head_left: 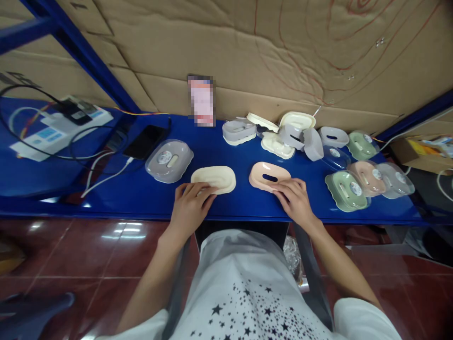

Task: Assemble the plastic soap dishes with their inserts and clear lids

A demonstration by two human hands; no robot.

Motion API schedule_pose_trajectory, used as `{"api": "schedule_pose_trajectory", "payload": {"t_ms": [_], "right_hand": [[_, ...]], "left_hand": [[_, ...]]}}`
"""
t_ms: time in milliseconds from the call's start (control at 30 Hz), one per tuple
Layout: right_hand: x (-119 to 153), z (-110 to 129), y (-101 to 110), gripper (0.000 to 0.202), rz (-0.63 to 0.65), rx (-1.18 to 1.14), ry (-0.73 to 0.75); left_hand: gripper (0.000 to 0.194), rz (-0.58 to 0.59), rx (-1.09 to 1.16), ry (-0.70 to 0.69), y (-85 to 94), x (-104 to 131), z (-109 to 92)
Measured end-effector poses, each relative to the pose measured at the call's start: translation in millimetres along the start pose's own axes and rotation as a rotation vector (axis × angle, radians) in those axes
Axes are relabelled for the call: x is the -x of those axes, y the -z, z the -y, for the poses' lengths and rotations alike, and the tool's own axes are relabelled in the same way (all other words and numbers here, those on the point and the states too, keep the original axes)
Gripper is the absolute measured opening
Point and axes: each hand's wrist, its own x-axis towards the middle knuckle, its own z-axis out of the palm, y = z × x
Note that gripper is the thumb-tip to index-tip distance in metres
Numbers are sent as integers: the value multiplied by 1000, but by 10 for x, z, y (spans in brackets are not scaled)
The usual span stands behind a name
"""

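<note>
Two hands are at the front edge of the blue bench [226,151]. The left hand [191,205] lies palm down with its fingers spread flat and unclenched, their tips resting on the near edge of one cream oval tray [215,178]; it grasps nothing. The right hand [293,200] is likewise flat and loose, its fingertips touching the near edge of one pink oval tray with a slot [269,175]; no grip is closed around it. The two trays lie side by side at the middle of the bench, apart from each other. Left of the cream tray stands one finished box with a clear grey lid [169,160]. At the right end four finished lidded boxes are counted near the front: one green [347,190], one pink [368,177], one clear grey [395,179], and one clear-lidded box [334,156] behind them; a further green one [361,145] sits at the back. Behind the centre lies a loose heap of grey and cream parts [279,134]; its exact count cannot be told. One dark phone [145,140] and one white socket strip [56,128] occupy the left end.
</note>
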Motion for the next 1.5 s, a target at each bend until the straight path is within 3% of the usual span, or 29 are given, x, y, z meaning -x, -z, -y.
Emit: {"api": "schedule_pose_trajectory", "payload": {"t_ms": [133,267,333,500,733,1000,1133,1233,1367,1500], "right_hand": [[-92,245,-52,22,-82,-122,11],[-209,458,-192,25,9,-170,118],[-227,493,-240,25,49,-170,174],[-174,469,-219,30,137,-57,255],[-190,438,-200,32,149,133,403],[-314,423,-192,21,244,100,405],[-507,227,-34,26,254,-48,391],[-861,-106,8,35,193,88,216],[-1442,-505,-142,51,229,371,-24],[-1798,-641,-232,44,212,407,-74]], "left_hand": [[29,32,181,-87,-99,21,-188],[65,-31,319,-4,-177,56,-318],[71,-31,316,-14,-179,54,-308],[54,54,294,-138,-142,31,-243],[46,-28,188,-193,-176,35,-258],[39,-15,113,-231,-207,56,-276],[35,-5,102,-202,-219,67,-290],[34,-10,111,-167,-232,64,-308],[33,-22,82,-157,-245,63,-325],[30,-35,76,-151,-236,67,-324]]}}
